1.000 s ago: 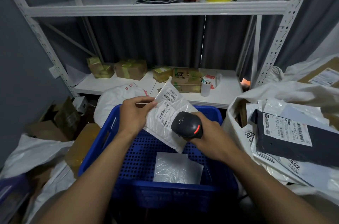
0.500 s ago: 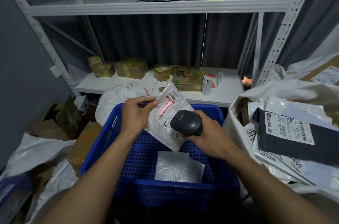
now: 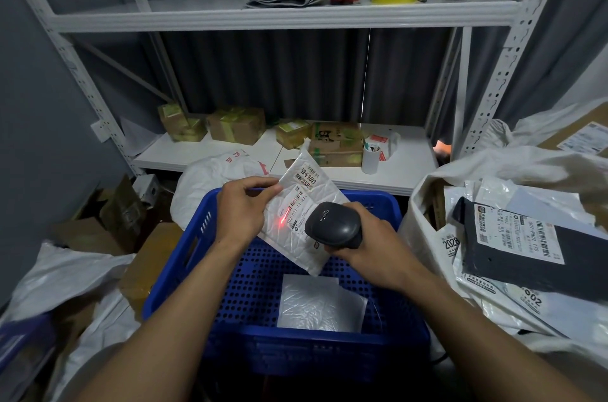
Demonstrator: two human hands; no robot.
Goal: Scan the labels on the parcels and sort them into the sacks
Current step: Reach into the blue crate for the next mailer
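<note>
My left hand (image 3: 241,209) grips the left edge of a white bubble-mailer parcel (image 3: 304,204) and holds it tilted above the blue crate (image 3: 204,237). My right hand (image 3: 368,245) grips a black barcode scanner (image 3: 334,225) just in front of the parcel. A red scan light falls on the parcel's label near the barcode. A second parcel, silver-white (image 3: 320,303), lies flat on the crate's floor. An open white sack (image 3: 493,171) at the right holds several parcels, among them a black one (image 3: 533,256) with a white label.
A white metal shelf rack (image 3: 283,18) stands behind the crate, with taped cardboard boxes (image 3: 237,123) on its lower board. Another white sack (image 3: 223,177) sits behind the crate. At the left lie cardboard boxes (image 3: 108,220) and a white sack (image 3: 62,273).
The scanner's red light came on and has slid down the label toward its lower left. The parcel and both hands stay almost in place.
</note>
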